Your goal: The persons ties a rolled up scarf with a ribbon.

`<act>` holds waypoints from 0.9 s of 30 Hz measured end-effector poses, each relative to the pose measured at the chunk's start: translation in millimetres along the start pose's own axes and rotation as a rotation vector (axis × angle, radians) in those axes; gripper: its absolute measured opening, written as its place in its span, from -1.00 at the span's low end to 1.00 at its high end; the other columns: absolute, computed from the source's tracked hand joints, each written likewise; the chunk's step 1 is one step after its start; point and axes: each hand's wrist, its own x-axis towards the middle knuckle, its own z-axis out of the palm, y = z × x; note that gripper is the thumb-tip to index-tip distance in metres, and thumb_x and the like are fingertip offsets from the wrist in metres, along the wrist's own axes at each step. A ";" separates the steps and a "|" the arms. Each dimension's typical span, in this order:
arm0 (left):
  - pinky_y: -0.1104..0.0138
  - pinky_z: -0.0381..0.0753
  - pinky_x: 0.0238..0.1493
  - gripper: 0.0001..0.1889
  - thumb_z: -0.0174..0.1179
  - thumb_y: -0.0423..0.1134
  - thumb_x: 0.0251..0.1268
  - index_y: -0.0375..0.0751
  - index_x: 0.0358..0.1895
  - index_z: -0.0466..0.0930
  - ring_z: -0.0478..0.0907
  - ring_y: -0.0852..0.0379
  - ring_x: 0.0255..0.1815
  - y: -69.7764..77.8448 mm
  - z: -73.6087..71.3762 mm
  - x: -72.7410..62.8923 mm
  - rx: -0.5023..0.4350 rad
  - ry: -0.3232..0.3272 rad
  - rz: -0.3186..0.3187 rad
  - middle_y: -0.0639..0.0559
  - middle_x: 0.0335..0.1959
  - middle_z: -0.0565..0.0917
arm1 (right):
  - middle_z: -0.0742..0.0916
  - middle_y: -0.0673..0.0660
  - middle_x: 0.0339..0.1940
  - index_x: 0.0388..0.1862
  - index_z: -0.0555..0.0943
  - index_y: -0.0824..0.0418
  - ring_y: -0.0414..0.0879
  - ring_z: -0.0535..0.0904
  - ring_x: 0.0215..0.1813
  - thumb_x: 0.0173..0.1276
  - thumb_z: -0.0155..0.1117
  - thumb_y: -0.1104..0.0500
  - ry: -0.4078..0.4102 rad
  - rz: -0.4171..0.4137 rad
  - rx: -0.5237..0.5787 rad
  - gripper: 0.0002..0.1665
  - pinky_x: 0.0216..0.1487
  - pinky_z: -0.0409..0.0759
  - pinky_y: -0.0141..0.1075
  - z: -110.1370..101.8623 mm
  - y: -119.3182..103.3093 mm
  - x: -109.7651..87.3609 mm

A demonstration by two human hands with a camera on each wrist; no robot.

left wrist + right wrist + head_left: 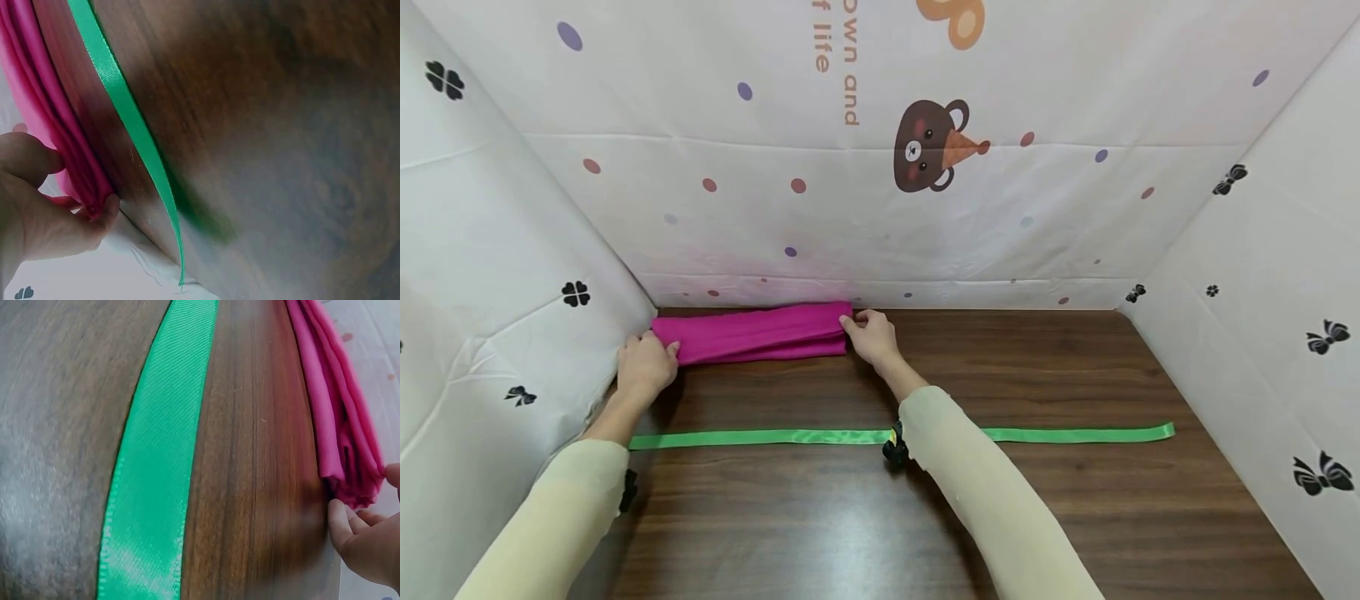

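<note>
1. Nearest the person, a green satin ribbon (pixel 1075 434) lay flat and straight across the wooden table (pixel 1037 517) — untouched, with both sleeves reaching over it.
2. Beyond the ribbon, the magenta folded cloth (pixel 760 332) sat already folded into a long narrow bundle by the printed backdrop (pixel 880 208).
3. The left hand (pixel 643 367) pinched the cloth's left end, the right hand (pixel 871 335) its right end — both arms outstretched.

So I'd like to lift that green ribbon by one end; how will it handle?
Probably floppy: the green ribbon lies thin and flat on the table, so it should drape. Its sheen hints it may slip. It looks light.
</note>
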 end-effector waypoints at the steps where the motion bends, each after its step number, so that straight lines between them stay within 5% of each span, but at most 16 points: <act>1: -0.32 0.28 0.27 -0.43 -0.02 -0.18 0.66 -0.89 0.04 0.32 0.30 -0.64 0.17 -0.2 0.2 0.1 -0.001 0.001 0.000 -0.80 0.01 0.40 | 0.79 0.24 0.16 0.33 0.60 0.34 0.09 0.68 0.28 0.60 0.30 -0.12 0.001 0.012 0.003 -0.38 0.31 0.60 -0.05 0.4 -1.6 -0.2; 13: -0.33 0.37 0.23 -0.39 0.05 -0.14 0.64 -0.89 0.07 0.31 0.35 -0.70 0.12 -3.9 -1.4 1.4 0.007 -0.022 -0.018 -0.82 -0.01 0.40 | 0.73 0.20 0.21 0.21 0.68 0.31 0.10 0.55 0.35 0.44 0.50 0.12 0.015 0.133 0.079 -0.54 0.32 0.57 -0.05 11.5 -4.4 2.2; 17: -0.32 0.43 0.18 -0.38 0.06 -0.11 0.65 -0.88 0.07 0.34 0.39 -0.68 0.10 -6.5 -3.0 1.6 0.019 -0.037 -0.022 -0.81 -0.03 0.43 | 0.77 0.16 0.07 0.21 0.68 0.30 0.01 0.62 0.17 0.46 0.48 0.13 0.003 0.089 0.036 -0.56 0.18 0.63 -0.14 14.2 -8.0 -4.0; 22: -0.31 0.44 0.18 -0.38 0.06 -0.10 0.65 -0.86 0.08 0.34 0.40 -0.66 0.11 -3.1 -5.6 0.9 0.013 -0.052 -0.020 -0.79 -0.02 0.44 | 0.67 0.06 -0.31 -0.09 0.68 0.23 -0.07 0.51 -0.14 0.45 0.46 0.13 0.037 -0.021 -0.067 -0.80 -0.10 0.54 -0.24 16.8 -9.4 -7.4; 27: -0.33 0.43 0.21 -0.37 0.08 -0.10 0.64 -0.87 0.12 0.33 0.37 -0.67 0.14 -5.4 -6.8 0.7 -0.014 -0.059 -0.025 -0.81 0.02 0.42 | 0.69 0.08 -0.21 0.05 0.65 0.21 -0.04 0.54 -0.07 0.47 0.45 0.08 0.017 -0.070 -0.145 -0.69 -0.03 0.60 -0.19 19.9 -11.4 -8.9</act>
